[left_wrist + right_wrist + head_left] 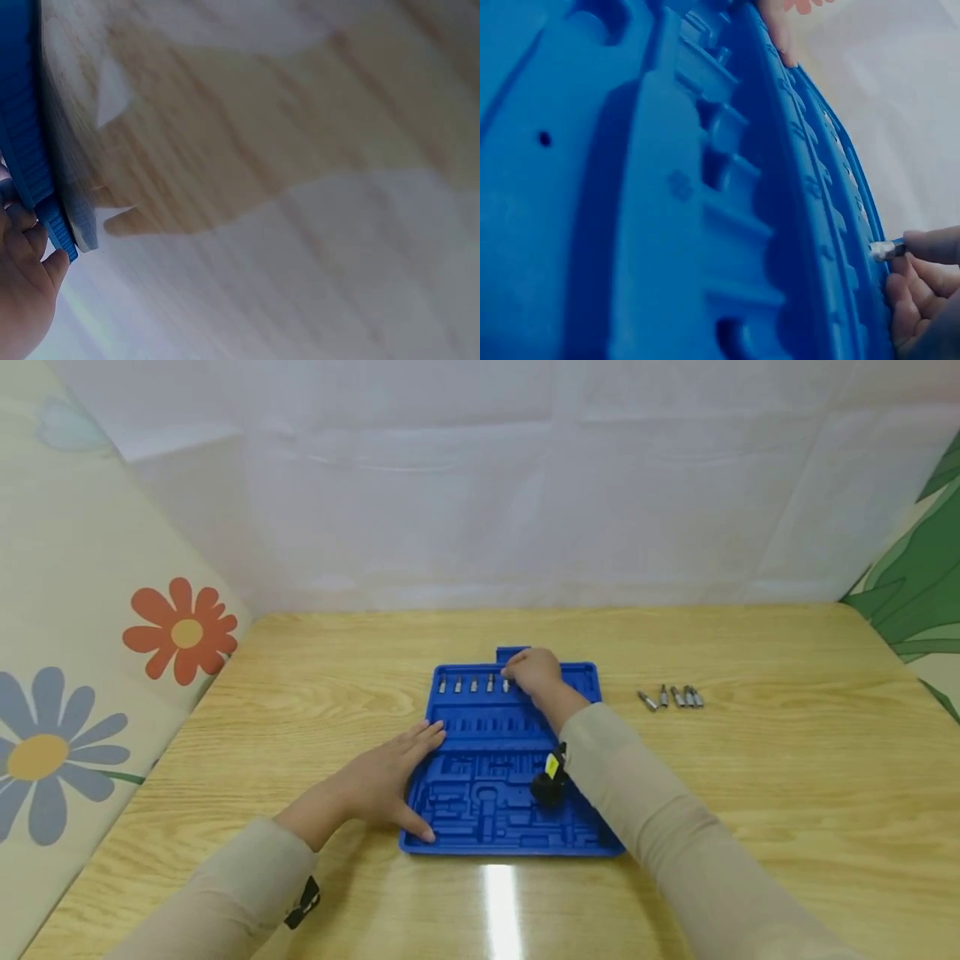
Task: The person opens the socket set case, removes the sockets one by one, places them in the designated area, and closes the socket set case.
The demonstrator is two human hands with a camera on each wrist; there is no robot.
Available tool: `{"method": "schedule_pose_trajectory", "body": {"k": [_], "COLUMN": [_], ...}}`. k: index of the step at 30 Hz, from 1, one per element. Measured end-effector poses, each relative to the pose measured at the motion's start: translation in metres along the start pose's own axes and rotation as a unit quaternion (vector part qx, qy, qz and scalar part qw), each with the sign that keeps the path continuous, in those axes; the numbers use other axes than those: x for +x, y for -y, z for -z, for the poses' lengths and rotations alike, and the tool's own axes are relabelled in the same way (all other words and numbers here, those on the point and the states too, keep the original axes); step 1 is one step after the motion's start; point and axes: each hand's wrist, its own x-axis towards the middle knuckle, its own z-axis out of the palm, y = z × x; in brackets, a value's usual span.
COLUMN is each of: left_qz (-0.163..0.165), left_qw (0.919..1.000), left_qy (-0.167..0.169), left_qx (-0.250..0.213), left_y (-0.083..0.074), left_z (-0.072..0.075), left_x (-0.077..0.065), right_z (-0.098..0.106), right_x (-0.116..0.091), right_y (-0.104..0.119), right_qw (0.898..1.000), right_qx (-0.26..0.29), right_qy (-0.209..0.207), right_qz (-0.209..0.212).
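A blue plastic tool case (480,743) with moulded slots lies unfolded on the table. At its far row, my right hand (536,675) pinches a small silver screwdriver bit (887,250) between thumb and fingers. This bit is at the slots, right of several other bits (474,685) standing in a line there; whether it is fully seated I cannot tell. My left hand (393,777) rests with spread fingers along the case's left edge, the thumb near its front left corner. In the left wrist view, fingertips of the left hand (26,277) touch the blue rim.
Several loose bits (678,697) lie on the wooden table (750,793) right of the case. A blue latch tab (512,653) sticks out at the case's far edge. White cloth (480,510) hangs behind the table, with flower-patterned covering at the left.
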Motion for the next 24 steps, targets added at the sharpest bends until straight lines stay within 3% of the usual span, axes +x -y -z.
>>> {"method": "schedule_pose_trajectory", "body": {"k": [15,24], "left_qz": [0.000,0.004], "left_qw": [1.0000,1.0000], "left_qy": [0.002,0.005], "left_qx": [-0.003,-0.002], "left_y": [0.0005,-0.0005], "left_z": [0.0029,0.0014], "left_x": [0.0011,0.0002], "right_z": [0.0058,0.0025], "right_x": [0.0019,-0.0001], "right_y": [0.0020,0.0025], "right_qw": [0.999,0.999], "right_qx": [0.012,0.018], "right_qy": [0.037,0.016], "right_qz": [-0.009,-0.024]}}
